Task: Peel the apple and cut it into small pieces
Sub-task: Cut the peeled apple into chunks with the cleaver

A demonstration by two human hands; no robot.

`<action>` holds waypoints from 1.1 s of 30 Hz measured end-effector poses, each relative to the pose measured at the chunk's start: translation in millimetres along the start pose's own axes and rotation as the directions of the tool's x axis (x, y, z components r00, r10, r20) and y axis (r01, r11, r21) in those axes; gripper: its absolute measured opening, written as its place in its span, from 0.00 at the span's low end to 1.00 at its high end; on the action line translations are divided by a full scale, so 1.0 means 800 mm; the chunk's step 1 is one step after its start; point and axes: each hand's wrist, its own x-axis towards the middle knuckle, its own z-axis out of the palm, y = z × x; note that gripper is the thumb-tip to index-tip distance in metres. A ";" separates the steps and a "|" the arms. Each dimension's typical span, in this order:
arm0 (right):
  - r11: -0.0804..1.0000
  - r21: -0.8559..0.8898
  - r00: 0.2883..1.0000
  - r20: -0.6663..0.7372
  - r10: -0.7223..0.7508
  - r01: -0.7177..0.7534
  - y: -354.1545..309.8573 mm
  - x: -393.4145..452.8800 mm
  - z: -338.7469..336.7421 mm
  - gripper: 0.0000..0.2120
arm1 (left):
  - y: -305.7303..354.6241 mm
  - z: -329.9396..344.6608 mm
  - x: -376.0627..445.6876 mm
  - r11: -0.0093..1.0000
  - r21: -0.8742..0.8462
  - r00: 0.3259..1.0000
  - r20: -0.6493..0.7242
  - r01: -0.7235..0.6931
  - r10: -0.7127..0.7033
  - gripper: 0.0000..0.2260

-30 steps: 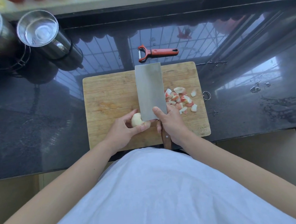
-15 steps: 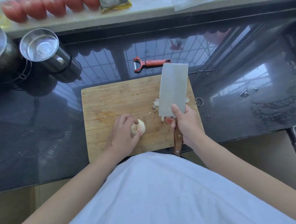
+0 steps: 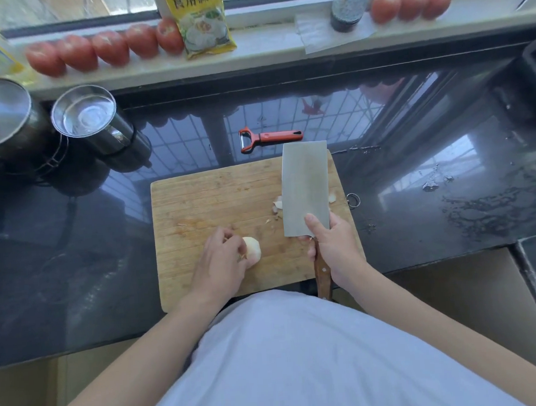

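A pale peeled apple piece (image 3: 253,248) sits on the wooden cutting board (image 3: 204,200), near its front edge. My left hand (image 3: 218,263) grips the piece from the left. My right hand (image 3: 332,246) holds a cleaver (image 3: 304,188) by its wooden handle, forefinger laid on the blade. The blade lies flat over the right side of the board and hides most of the cut apple bits; a few bits (image 3: 277,206) peek out at its edges.
A red peeler (image 3: 269,138) lies on the dark glossy counter (image 3: 76,244) behind the board. Two steel cups (image 3: 83,111) stand at the back left. Tomatoes (image 3: 109,48), a yellow packet (image 3: 202,20) and a dark bottle (image 3: 348,4) line the window sill.
The cleaver has swung from beside the apple piece to the right side of the board, covering the cut bits. My left hand stays on the piece. The camera tilted up.
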 end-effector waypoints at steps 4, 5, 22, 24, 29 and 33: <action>1.000 -0.014 1.000 0.001 0.001 -0.001 0.002 -0.001 -0.007 0.06 | -0.009 -0.001 -0.001 0.997 -0.072 1.000 0.011 0.004 -0.003 0.06; 1.000 -0.007 1.000 0.003 0.003 -0.003 0.003 -0.001 -0.009 0.05 | -0.011 -0.002 -0.001 0.996 -0.087 1.000 0.017 -0.001 0.002 0.05; 0.998 0.063 0.984 -0.177 0.036 -0.025 0.017 -0.001 -0.056 0.06 | 0.102 -0.012 0.102 0.947 0.126 0.881 0.419 -0.295 0.219 0.25; 0.998 0.061 0.980 -0.194 0.031 -0.019 0.019 -0.002 -0.061 0.05 | 0.098 -0.013 0.109 0.945 0.113 0.850 0.479 -0.308 0.220 0.27; 0.999 0.035 0.979 -0.203 0.027 -0.020 0.022 -0.003 -0.059 0.05 | 0.098 -0.032 0.110 0.948 0.032 0.930 0.210 -0.316 0.302 0.20; 0.999 -0.039 0.979 -0.204 0.013 -0.022 0.021 -0.001 -0.052 0.05 | 0.080 -0.065 0.100 0.980 -0.058 0.980 0.054 -0.188 0.192 0.16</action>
